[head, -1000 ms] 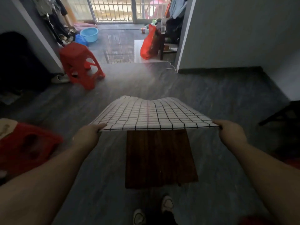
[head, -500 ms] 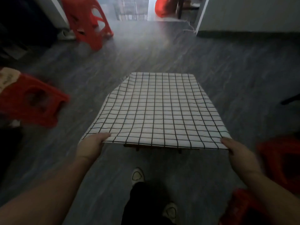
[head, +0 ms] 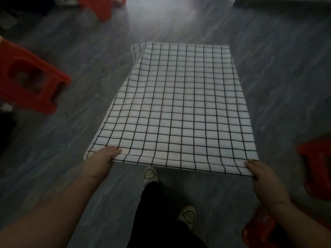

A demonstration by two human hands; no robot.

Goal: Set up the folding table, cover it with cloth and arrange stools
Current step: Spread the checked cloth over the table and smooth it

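Note:
A white cloth with a black grid (head: 180,108) lies spread flat over the folding table, which it hides completely. My left hand (head: 101,161) pinches the cloth's near left corner, and my right hand (head: 259,173) pinches its near right corner. The far left corner of the cloth is curled up a little. A red plastic stool (head: 30,77) stands on the floor to the left of the table. Another red stool (head: 317,165) is at the right edge, partly cut off. A third red stool (head: 100,6) shows at the top left.
My feet in pale shoes (head: 151,175) stand on the grey floor just in front of the table's near edge. A red object (head: 259,230) lies low at the right, behind my right forearm. A wall base (head: 286,0) runs along the top right.
The cloth came down from the air and now lies flat over the brown tabletop, covering it. Both hands lowered while keeping their corners, and my view tilted further down.

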